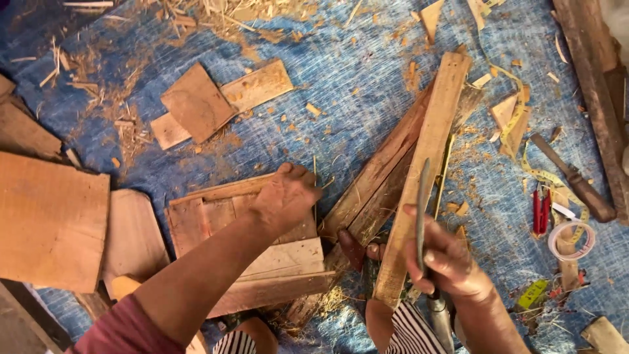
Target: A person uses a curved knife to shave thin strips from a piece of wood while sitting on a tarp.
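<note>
With my left hand (286, 196) spread flat on the stacked boards (262, 252) and my right hand (445, 262) gripping the blade (422, 210) against the propped plank (426, 170), I'd keep cuts shallow and aimed away.

One small yellow-green rectangular label or tag (532, 294) lies on the blue woven tarp (367, 85), lower right. No packages, signs or screens.

Bright, even daylight with soft shadows; sharp centre, slight wide-angle bending and blur toward the edges.
</note>
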